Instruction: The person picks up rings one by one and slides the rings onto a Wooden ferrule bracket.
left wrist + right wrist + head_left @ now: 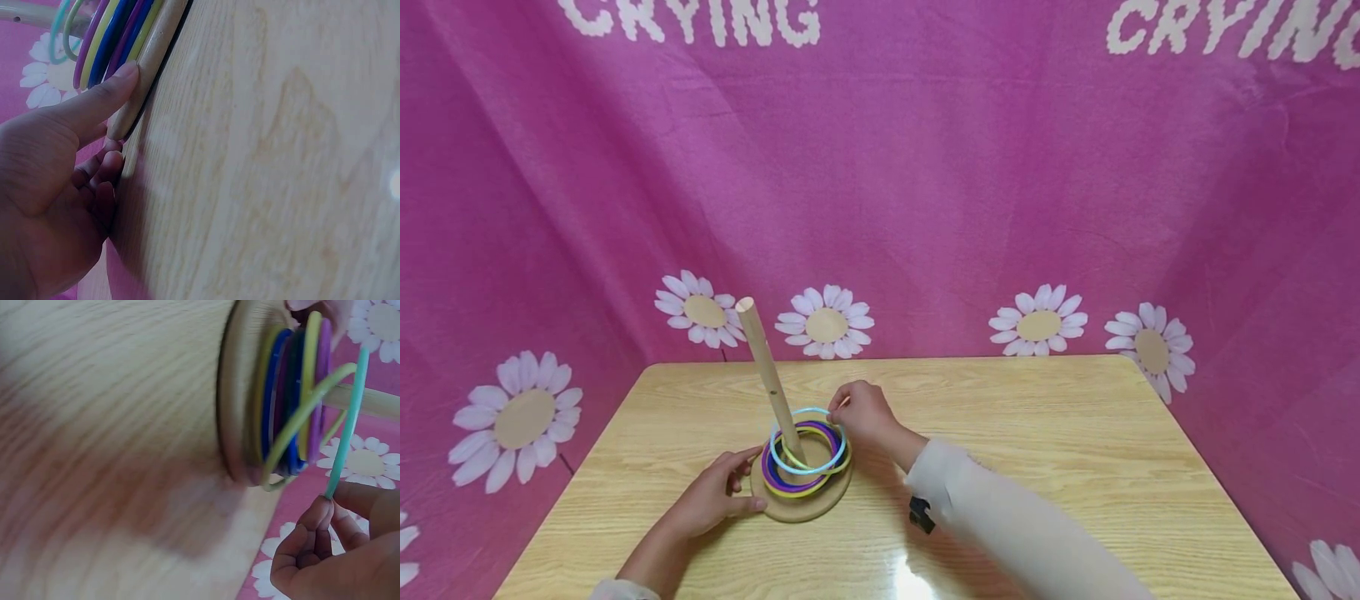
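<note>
A wooden peg (765,367) rises from a round wooden base (801,513) on the table. My right hand (867,412) pinches a turquoise ring (347,425) between thumb and fingertips; the ring circles the peg above the others. Below it, a yellow-green ring (299,420) leans at a slant. Several purple, yellow and blue rings lie stacked round the peg's foot, with a purple ring (323,356) uppermost. My left hand (711,496) grips the base's left edge, thumb on its top face and fingers at its side.
The wood-grain table (1037,467) has a glare spot near its front. A pink cloth (925,208) with daisies and white letters hangs behind and at both sides. Something small and black (921,515) shows beneath the right sleeve.
</note>
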The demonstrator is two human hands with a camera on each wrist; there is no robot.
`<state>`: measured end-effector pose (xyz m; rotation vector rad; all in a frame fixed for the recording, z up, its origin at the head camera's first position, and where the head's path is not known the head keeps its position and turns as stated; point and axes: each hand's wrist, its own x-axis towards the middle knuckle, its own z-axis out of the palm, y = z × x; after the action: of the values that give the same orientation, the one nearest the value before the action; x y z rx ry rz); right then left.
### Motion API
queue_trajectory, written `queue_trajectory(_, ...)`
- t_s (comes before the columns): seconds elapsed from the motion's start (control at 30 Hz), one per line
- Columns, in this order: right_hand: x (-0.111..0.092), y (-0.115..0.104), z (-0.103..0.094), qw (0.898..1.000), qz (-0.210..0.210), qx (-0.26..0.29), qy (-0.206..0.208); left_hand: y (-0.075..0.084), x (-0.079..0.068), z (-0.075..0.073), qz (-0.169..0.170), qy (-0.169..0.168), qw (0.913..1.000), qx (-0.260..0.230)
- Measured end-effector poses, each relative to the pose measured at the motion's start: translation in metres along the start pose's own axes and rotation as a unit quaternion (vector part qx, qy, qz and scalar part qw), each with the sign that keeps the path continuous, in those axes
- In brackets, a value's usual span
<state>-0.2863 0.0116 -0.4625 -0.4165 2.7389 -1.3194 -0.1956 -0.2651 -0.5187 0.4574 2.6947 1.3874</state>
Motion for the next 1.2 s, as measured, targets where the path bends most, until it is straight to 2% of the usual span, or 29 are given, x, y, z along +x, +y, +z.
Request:
queue_trajectory(0.27, -0.005, 0.010, 0.008, 1.000, 0.004, -0.003, 0.006, -0.004, 0.000, 0.000, 0.005, 0.004, 1.0000, 0.000)
queue_trajectory(0.4, -0.006, 0.011, 0.010, 1.000, 0.010, 0.001, 0.006, -0.003, 0.000, -0.001, -0.003, 0.003, 1.0000, 0.004)
queue_trajectory(0.6, -0.008, 0.012, 0.005, 1.000, 0.000, 0.013, 0.003, -0.002, 0.000, -0.002, 0.000, 0.006, 1.0000, -0.008)
queue_trajectory(0.93, -0.022, 0.025, -0.023, 1.000, -0.028, 0.010, 0.007, 0.000, 0.001, 0.001, 0.024, 0.015, 0.9996, 0.000)
queue_trajectory(1.1, -0.041, 0.039, -0.044, 0.996, -0.075, -0.035, 0.026, 0.002, 0.001, 0.000, 0.026, 0.014, 0.9996, -0.003)
queue_trajectory(1.2, -0.058, 0.048, -0.059, 0.993, -0.079, -0.084, 0.031, 0.001, 0.000, -0.001, 0.012, 0.012, 0.9998, 0.005)
